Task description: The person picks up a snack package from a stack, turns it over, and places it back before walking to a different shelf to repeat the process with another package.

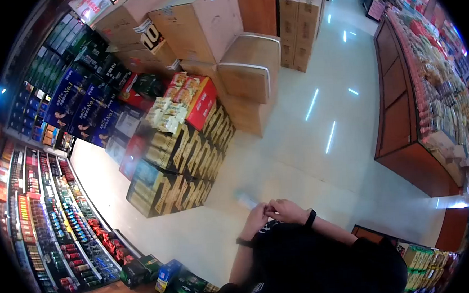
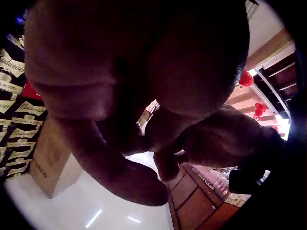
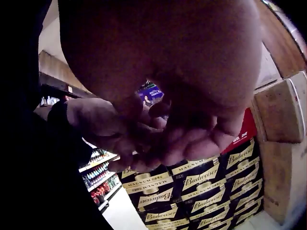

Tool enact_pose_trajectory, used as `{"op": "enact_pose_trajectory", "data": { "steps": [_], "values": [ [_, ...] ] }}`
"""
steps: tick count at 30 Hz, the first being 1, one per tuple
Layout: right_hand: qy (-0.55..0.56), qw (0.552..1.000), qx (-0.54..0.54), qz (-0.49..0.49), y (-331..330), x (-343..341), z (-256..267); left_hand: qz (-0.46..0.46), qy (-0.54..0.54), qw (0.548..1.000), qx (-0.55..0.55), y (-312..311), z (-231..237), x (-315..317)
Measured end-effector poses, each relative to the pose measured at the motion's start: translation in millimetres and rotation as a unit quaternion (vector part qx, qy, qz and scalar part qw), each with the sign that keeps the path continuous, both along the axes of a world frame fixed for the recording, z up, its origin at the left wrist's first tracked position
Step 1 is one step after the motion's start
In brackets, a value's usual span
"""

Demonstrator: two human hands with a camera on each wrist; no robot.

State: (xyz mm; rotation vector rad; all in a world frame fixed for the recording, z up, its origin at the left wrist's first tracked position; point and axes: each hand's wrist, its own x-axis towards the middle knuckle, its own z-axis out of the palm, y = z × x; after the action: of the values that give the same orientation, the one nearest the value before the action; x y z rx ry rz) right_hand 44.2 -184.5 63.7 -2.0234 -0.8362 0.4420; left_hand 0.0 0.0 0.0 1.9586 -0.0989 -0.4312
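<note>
As the forearms point(image 1: 333, 230) converge, the left hand point(image 1: 255, 220) meets the right hand point(image 1: 286, 210).

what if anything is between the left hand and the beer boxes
A small pale blur beside the left hand, too unclear to identify; beyond it, only floor shows before the beer boxes.
</note>
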Motion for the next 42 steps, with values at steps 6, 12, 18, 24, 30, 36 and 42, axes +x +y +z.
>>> {"op": "enact_pose_trajectory", "data": {
  "steps": [6, 12, 18, 24, 30, 36, 42],
  "values": [
    [-0.08, 0.996, 0.02, 0.018, 101.4, 72.6, 14.5, 0.045, -0.047, 0.998, 0.001, 93.7, 39.4, 68.8],
    [-0.075, 0.994, 0.036, 0.065, 180.3, 118.8, 9.2, 0.069, -0.015, 0.997, 0.029, 168.4, 24.2, 96.4],
    [0.004, 0.998, 0.02, 0.066, 216.1, 164.3, 6.6, 0.179, -0.027, 0.983, -0.03, 193.1, 22.8, 130.4],
    [0.063, 0.994, 0.031, 0.081, 246.1, 234.7, 16.1, 0.304, -0.052, 0.951, 0.039, 213.6, 58.2, 194.5],
    [0.02, 0.994, 0.032, 0.107, 284.5, 311.5, 16.5, 0.479, 0.002, 0.871, -0.109, 240.0, 55.8, 259.5],
    [-0.02, 0.986, 0.084, 0.14, 325.3, 356.9, 19.4, 0.529, 0.012, 0.831, -0.169, 263.6, 60.1, 293.7],
    [0.028, 0.994, 0.076, 0.079, 354.2, 364.6, 2.1, 0.503, 0.02, 0.852, -0.142, 286.1, 62.7, 311.3]
  ]
}}
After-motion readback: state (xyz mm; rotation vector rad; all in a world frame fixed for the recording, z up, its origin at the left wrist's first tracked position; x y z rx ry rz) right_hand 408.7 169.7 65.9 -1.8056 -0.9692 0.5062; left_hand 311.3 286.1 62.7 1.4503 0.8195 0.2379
